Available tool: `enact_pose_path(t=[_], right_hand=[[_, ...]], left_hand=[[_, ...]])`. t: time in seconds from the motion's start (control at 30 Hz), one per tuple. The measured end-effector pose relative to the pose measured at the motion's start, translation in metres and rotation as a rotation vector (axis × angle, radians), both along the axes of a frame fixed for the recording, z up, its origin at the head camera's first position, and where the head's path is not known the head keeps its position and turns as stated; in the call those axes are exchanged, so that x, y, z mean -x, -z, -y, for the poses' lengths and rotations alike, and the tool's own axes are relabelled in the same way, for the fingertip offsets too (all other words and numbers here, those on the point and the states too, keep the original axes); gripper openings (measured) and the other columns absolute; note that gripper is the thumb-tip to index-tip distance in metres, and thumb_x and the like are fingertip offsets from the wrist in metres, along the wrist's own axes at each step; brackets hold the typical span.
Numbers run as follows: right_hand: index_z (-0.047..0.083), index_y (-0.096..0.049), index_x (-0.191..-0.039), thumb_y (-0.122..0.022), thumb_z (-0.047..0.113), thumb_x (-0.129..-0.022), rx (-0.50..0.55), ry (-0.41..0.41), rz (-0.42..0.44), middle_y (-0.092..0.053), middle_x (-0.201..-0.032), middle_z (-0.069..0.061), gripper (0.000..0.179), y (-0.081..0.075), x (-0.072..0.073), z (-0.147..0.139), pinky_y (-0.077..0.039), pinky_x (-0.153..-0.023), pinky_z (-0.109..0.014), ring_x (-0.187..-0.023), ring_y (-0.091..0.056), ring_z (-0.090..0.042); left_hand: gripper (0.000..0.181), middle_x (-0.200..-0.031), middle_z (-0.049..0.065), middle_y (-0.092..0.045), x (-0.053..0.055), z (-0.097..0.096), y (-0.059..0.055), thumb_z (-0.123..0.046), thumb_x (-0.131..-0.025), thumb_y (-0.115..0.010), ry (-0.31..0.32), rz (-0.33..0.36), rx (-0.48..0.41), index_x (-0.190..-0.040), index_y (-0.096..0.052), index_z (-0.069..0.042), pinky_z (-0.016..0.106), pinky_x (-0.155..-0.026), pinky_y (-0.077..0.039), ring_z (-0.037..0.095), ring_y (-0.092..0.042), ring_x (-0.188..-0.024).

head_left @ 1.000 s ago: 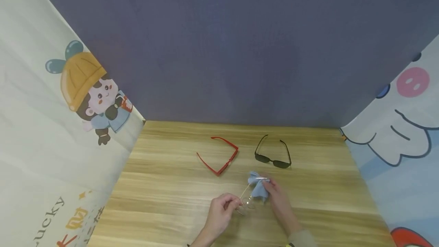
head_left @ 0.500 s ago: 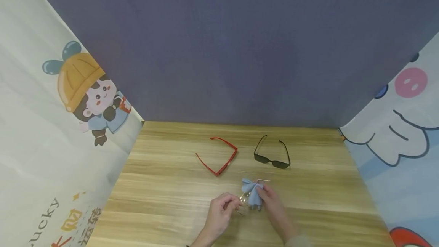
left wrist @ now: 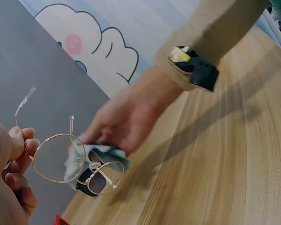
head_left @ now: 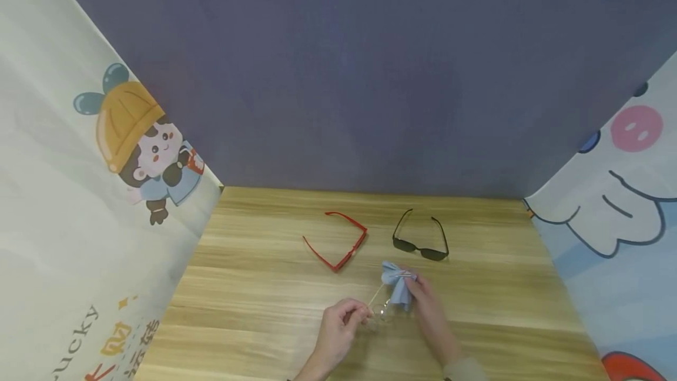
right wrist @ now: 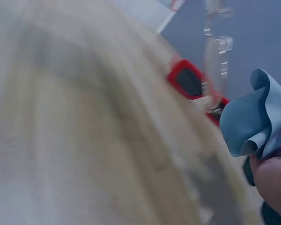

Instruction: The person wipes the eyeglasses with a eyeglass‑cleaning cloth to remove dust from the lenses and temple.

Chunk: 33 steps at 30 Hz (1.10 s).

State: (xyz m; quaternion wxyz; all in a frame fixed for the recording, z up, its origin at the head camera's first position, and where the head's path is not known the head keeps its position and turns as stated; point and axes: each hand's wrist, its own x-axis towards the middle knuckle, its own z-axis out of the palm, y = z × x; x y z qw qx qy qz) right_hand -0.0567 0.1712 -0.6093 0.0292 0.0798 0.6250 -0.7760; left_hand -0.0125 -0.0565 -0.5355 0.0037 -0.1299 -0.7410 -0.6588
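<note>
My left hand (head_left: 341,325) pinches thin gold-rimmed eyeglasses (left wrist: 57,135) at one outer corner of the frame, near the hinge. Their round clear lenses face the left wrist camera, with one temple rising beside the thumb. A light blue cloth (head_left: 401,293) is bunched in my right hand (head_left: 429,310), gripped between thumb and fingers. In the head view the cloth lies over the other temple, whose clear tip (head_left: 406,276) shows by the right fingers. The right wrist view catches the cloth (right wrist: 257,117) at its right edge, with the eyeglasses blurred beyond it.
Red-framed glasses (head_left: 349,256) lie with temples spread on the wooden table (head_left: 254,287). To their right rest black sunglasses (head_left: 420,250), also unfolded. A dark grey panel (head_left: 338,75) stands behind the table, and printed curtains (head_left: 47,193) hang at both sides.
The right hand slid the cloth along toward the lenses and then back out toward the temple tip. The left hand stayed nearly still, keeping its pinch on the eyeglasses.
</note>
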Motion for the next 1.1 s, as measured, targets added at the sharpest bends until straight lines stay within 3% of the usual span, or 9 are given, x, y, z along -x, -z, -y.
enact_pose_path(t=[0.13,0.23,0.37,0.43,0.5,0.77,0.87,1.0,1.1], right_hand=[[-0.003,-0.051,-0.144,-0.058,0.025,-0.106,0.050,-0.004,0.027,-0.065,-0.126,0.015,0.048,-0.016,0.004,-0.004,-0.049,-0.097,-0.020,-0.118,-0.058,-0.005],[-0.004,-0.050,-0.145,-0.058,0.023,-0.106,0.019,-0.021,0.076,-0.066,-0.126,0.015,0.048,-0.019,0.000,-0.001,-0.049,-0.098,-0.020,-0.118,-0.059,-0.004],[-0.008,-0.050,-0.143,-0.056,0.019,-0.106,-0.038,-0.054,0.102,-0.064,-0.138,-0.006,0.046,-0.009,-0.008,0.011,-0.048,-0.098,-0.019,-0.117,-0.060,-0.003],[-0.008,-0.051,-0.143,-0.056,0.021,-0.106,-0.047,-0.074,0.118,-0.059,-0.143,-0.018,0.047,-0.001,-0.012,0.016,-0.050,-0.096,-0.020,-0.115,-0.061,-0.005],[-0.009,-0.049,-0.144,-0.056,0.021,-0.106,-0.023,-0.089,0.134,-0.053,-0.149,-0.022,0.048,0.003,-0.015,0.020,-0.049,-0.098,-0.019,-0.117,-0.060,-0.003],[-0.007,-0.048,-0.145,-0.055,0.025,-0.107,-0.070,-0.074,0.106,-0.054,-0.150,-0.019,0.050,0.008,-0.010,0.016,-0.045,-0.098,-0.015,-0.117,-0.057,0.002],[-0.006,-0.050,-0.144,-0.055,0.027,-0.107,-0.067,-0.045,0.087,-0.058,-0.145,-0.010,0.050,0.000,-0.003,0.008,-0.044,-0.098,-0.012,-0.117,-0.056,0.004],[-0.004,-0.049,-0.145,-0.055,0.027,-0.107,0.016,-0.014,0.063,-0.061,-0.133,0.010,0.049,-0.016,0.007,-0.002,-0.045,-0.098,-0.015,-0.119,-0.055,0.000],[-0.004,-0.046,-0.147,-0.056,0.025,-0.107,0.054,-0.003,0.055,-0.062,-0.129,0.014,0.050,-0.025,0.010,-0.005,-0.047,-0.099,-0.019,-0.120,-0.056,-0.004]], left_hand=[[0.011,-0.079,0.014,-0.071,-0.001,-0.001,0.000,-0.004,-0.096,-0.068,-0.010,-0.006,-0.009,-0.087,-0.073,-0.002,0.021,-0.065,-0.056,0.004,-0.063,-0.071],[0.011,-0.079,0.017,-0.071,0.001,-0.001,0.001,-0.003,-0.096,-0.067,-0.010,-0.034,-0.016,-0.087,-0.074,-0.002,0.022,-0.065,-0.057,0.006,-0.064,-0.071],[0.011,-0.078,0.016,-0.070,0.003,0.000,0.001,-0.004,-0.096,-0.067,-0.011,-0.100,-0.013,-0.088,-0.074,-0.003,0.025,-0.064,-0.058,0.010,-0.066,-0.070],[0.011,-0.077,0.014,-0.071,0.004,0.000,0.001,-0.004,-0.096,-0.067,-0.018,-0.111,-0.009,-0.088,-0.074,-0.003,0.024,-0.064,-0.058,0.011,-0.066,-0.070],[0.011,-0.077,0.014,-0.070,0.005,0.000,0.000,-0.004,-0.096,-0.068,-0.026,-0.107,-0.005,-0.087,-0.074,-0.004,0.024,-0.063,-0.057,0.010,-0.065,-0.070],[0.011,-0.080,0.017,-0.071,0.007,0.001,-0.002,-0.004,-0.096,-0.068,-0.024,-0.012,0.002,-0.087,-0.075,-0.006,0.022,-0.068,-0.057,0.007,-0.065,-0.073],[0.010,-0.081,0.014,-0.073,0.009,0.000,-0.002,-0.004,-0.096,-0.068,-0.029,0.013,0.003,-0.088,-0.074,-0.003,0.022,-0.068,-0.057,0.007,-0.066,-0.073],[0.009,-0.083,0.012,-0.073,0.010,0.001,-0.003,-0.006,-0.095,-0.069,-0.030,0.024,0.008,-0.090,-0.074,-0.002,0.022,-0.068,-0.058,0.007,-0.066,-0.074],[0.009,-0.084,0.013,-0.073,0.010,0.001,-0.003,-0.007,-0.096,-0.069,-0.026,0.018,0.011,-0.090,-0.074,-0.002,0.023,-0.069,-0.058,0.006,-0.066,-0.075]])
